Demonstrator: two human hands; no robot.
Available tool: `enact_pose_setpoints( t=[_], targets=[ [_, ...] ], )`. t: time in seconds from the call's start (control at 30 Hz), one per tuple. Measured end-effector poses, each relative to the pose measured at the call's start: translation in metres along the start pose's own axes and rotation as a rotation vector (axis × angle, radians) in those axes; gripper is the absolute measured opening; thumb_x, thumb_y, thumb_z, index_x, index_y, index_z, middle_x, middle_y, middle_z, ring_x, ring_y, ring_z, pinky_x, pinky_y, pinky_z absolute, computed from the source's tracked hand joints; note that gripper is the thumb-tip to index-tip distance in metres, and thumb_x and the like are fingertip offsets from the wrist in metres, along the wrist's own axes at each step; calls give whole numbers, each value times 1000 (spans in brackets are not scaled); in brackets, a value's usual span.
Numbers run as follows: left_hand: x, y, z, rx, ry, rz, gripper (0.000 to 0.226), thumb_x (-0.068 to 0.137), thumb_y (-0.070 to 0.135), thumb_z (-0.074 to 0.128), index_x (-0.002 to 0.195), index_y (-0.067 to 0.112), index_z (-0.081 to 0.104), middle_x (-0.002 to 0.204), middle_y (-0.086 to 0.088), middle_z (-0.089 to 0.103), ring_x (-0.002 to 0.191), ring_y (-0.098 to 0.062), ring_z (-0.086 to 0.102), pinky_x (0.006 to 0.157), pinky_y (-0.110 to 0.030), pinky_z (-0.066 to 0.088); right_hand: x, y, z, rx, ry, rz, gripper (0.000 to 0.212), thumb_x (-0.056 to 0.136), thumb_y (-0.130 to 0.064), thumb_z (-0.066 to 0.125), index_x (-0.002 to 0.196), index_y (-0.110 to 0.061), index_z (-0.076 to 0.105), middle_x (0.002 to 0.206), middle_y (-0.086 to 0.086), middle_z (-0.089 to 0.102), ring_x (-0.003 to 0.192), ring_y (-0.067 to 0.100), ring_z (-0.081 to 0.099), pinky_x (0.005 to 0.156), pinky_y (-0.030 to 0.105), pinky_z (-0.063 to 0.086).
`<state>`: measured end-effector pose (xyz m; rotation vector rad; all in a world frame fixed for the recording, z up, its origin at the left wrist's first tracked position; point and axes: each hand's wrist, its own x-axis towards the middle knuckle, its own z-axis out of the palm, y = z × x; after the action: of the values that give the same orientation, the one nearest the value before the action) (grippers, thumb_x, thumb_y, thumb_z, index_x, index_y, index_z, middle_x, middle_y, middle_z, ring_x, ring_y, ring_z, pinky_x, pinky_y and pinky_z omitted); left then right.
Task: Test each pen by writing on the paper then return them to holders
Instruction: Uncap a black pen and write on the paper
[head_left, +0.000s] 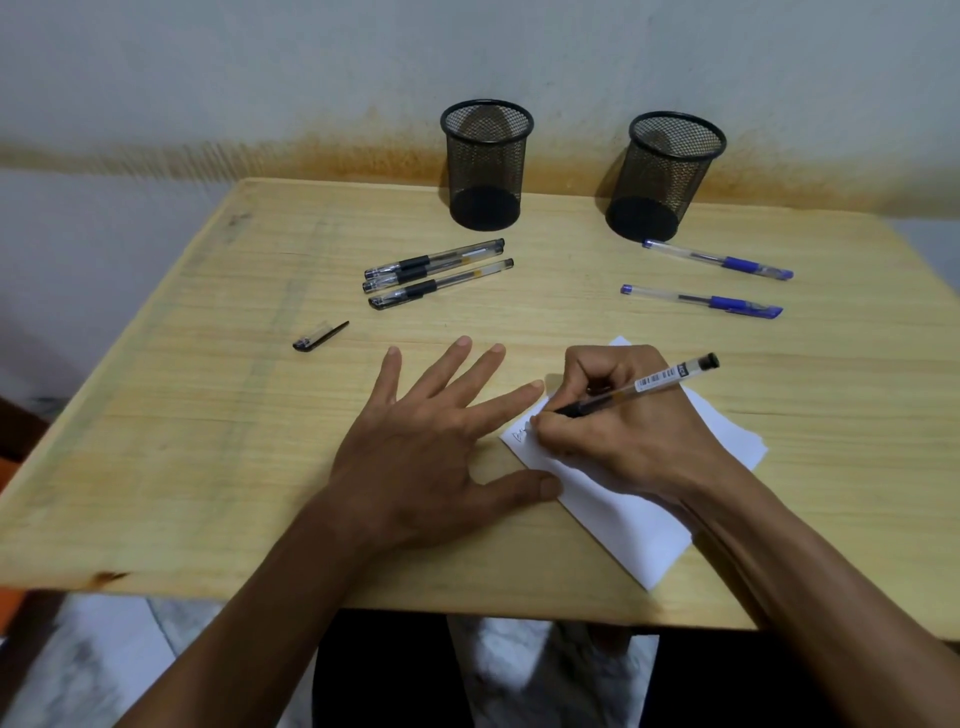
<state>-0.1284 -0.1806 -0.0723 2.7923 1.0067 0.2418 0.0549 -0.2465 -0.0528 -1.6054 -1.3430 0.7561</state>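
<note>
A black pen (631, 387) slants from its tip on the paper (618, 499), lower left, to its butt end, upper right, pinched in the right hand (618, 415); the left hand (431, 441) lies flat, fingers spread, on the bench (208, 415), thumb touching the sheet's edge; a loose cap (318, 336) rests apart.

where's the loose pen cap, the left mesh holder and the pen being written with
loose pen cap (318, 338): head view, middle of the cap lying on the table.
left mesh holder (487, 156): head view, front of its mesh wall.
pen being written with (655, 382): head view, clear barrel at the barcode label, above the right hand.
</note>
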Motion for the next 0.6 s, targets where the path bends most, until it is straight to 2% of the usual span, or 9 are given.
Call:
enact_pose_setpoints(
  t=[0.17, 0.43, 0.53, 0.6],
  targets=[
    [0, 1, 0, -15, 9, 6, 86, 73, 93, 17, 148, 53, 28, 163, 12, 19, 153, -13, 7, 117, -64, 11, -1, -2, 0, -15, 14, -1, 17, 68, 7, 75, 61, 3, 61, 54, 12, 65, 47, 12, 56, 45, 24, 42],
    [-1, 1, 1, -9, 18, 13, 85, 75, 92, 18, 148, 51, 29, 163, 11, 20, 153, -13, 8, 116, -65, 13, -1, 0, 0, 10, 20, 5, 17, 67, 7, 75, 62, 5, 59, 55, 16, 66, 49, 24, 58, 47, 32, 43],
    [-1, 0, 1, -2, 20, 12, 84, 75, 92, 20, 148, 51, 30, 163, 11, 21, 153, -13, 8, 116, -64, 13, -1, 0, 1, 72, 44, 26, 19, 70, 9, 74, 64, 4, 57, 57, 21, 65, 47, 34, 57, 46, 35, 44],
    [-2, 1, 1, -15, 26, 6, 85, 74, 92, 19, 148, 52, 30, 163, 12, 21, 153, -12, 8, 117, -64, 13, -1, -1, 1, 52, 32, 21, 20, 69, 9, 74, 62, 4, 56, 55, 17, 65, 45, 27, 54, 46, 31, 41]
  ],
)
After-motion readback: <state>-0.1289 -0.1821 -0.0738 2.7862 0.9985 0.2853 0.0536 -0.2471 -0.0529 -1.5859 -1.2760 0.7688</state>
